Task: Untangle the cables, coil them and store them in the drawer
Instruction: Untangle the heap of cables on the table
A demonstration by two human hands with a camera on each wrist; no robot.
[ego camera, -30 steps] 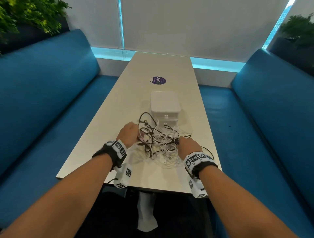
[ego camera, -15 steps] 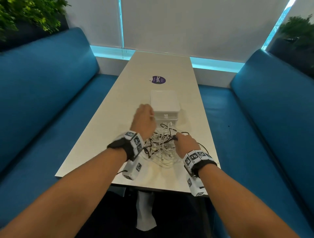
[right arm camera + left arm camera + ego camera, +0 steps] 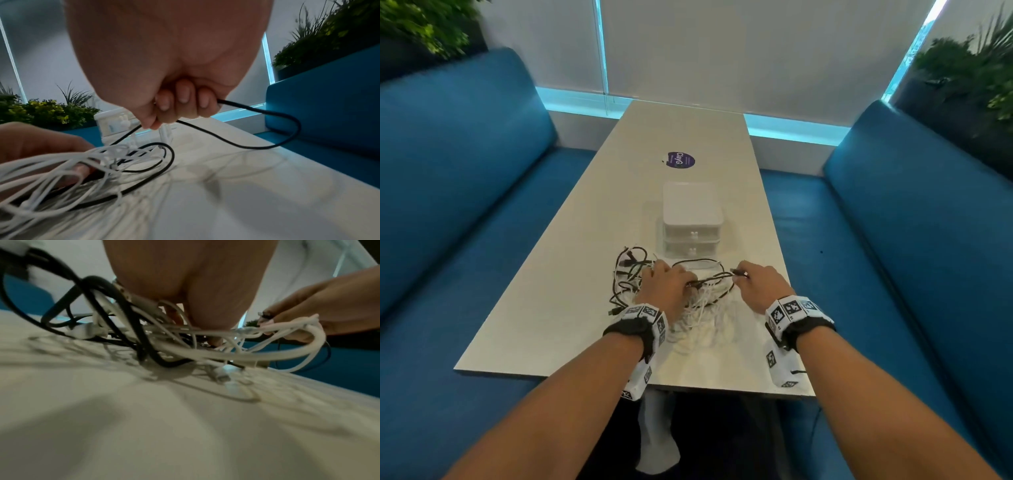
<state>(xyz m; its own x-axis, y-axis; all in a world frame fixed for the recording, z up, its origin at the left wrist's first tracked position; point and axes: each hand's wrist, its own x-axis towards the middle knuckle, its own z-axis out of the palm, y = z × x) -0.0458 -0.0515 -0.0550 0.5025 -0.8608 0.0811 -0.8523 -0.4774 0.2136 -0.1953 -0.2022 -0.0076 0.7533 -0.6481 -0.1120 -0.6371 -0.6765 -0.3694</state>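
A tangle of black and white cables (image 3: 698, 308) lies on the table (image 3: 544, 318), just in front of a small white two-drawer unit (image 3: 691, 219) whose drawers are closed. My left hand (image 3: 681, 281) sits on top of the tangle with its fingers curled into the cables (image 3: 164, 331). My right hand (image 3: 743, 275) is to the right of the pile and grips a black cable (image 3: 267, 146) in its curled fingers (image 3: 180, 105). That cable stretches between the two hands. In the right wrist view the left hand (image 3: 30, 146) has white cable loops (image 3: 61, 164) over a finger.
A purple round sticker (image 3: 680, 160) lies on the table beyond the drawer unit. Blue sofas (image 3: 465, 205) flank the table on both sides. Black cable loops (image 3: 626, 274) spread left of my left hand. The table's near edge (image 3: 619, 380) is below my wrists.
My left hand came back from beside the drawer unit onto the tangle. My right hand moved right, drawing a black cable out of the pile.
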